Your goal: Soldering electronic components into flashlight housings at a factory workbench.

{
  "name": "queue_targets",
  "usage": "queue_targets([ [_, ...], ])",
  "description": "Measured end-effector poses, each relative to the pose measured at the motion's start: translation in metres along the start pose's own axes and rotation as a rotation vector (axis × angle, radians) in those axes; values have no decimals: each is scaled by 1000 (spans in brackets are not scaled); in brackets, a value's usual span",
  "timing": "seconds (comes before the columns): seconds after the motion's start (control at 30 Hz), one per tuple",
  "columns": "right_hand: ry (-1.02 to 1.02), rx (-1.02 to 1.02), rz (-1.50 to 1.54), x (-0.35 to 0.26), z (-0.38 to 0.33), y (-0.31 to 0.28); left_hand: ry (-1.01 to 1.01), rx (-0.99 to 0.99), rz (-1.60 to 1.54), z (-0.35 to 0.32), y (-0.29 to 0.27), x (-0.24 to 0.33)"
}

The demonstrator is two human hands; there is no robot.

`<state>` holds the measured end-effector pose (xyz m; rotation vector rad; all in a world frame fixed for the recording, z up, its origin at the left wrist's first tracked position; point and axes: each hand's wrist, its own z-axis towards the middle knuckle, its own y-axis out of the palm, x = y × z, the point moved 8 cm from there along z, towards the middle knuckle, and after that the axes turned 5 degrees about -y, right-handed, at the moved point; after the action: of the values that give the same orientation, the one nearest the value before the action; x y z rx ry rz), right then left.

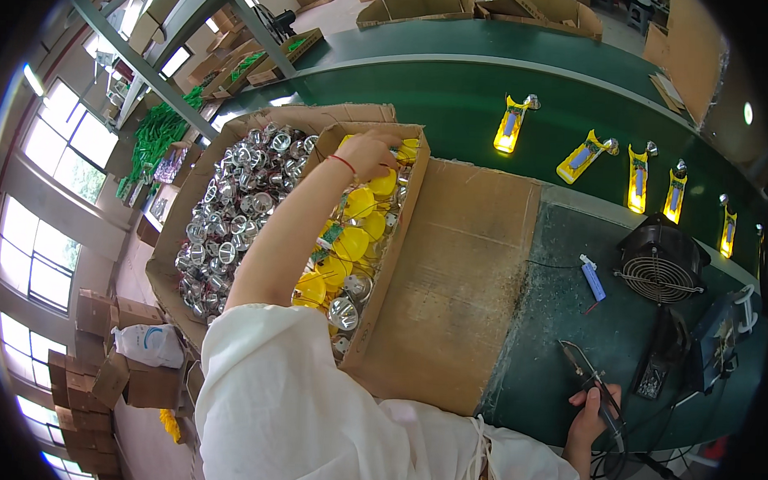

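Note:
My left hand (368,153) reaches into the far end of a narrow cardboard box (383,265) filled with yellow plastic parts (350,243) and shiny reflector cups; its fingers are curled over the parts, and what they hold is hidden. A red string circles that wrist. My right hand (592,416) rests at the bench's near edge, closed around a dark soldering iron (590,383) whose tip points up and left. A flat cardboard sheet (463,277) lies between the two hands.
A larger box of silver reflector cups (233,209) stands to the left. Several yellow torch-like assemblies (508,126) lie on the green conveyor belt (457,90). A black fan (661,262), a blue tool (593,279) and a dark stand (663,351) sit at the right.

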<state>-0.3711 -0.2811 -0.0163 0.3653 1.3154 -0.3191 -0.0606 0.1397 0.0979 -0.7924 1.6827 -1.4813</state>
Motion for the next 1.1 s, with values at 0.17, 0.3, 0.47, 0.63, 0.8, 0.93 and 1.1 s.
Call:
queue_targets([
  [0.17, -14, 41, -27, 0, -2, -2, 1, -49, 89, 13, 16, -9],
  [0.3, -36, 35, -10, -1, -3, 0, -180, 0, 34, 12, 3, -29],
  [0.47, -21, 28, -30, -1, 0, 2, -183, 142, -107, -7, -26, -35],
  [0.63, -17, 22, -19, -1, 1, 1, -221, 215, -209, -22, -50, -31],
  [0.8, -2, -3, -30, -5, -2, 1, -31, 372, -274, -27, -104, 28],
  [0.93, -15, 30, -49, -9, -6, -1, 239, 294, -121, -21, -123, 123],
  [1.1, -35, 130, 26, -10, -3, -6, 384, -84, -87, -21, -72, 258],
])
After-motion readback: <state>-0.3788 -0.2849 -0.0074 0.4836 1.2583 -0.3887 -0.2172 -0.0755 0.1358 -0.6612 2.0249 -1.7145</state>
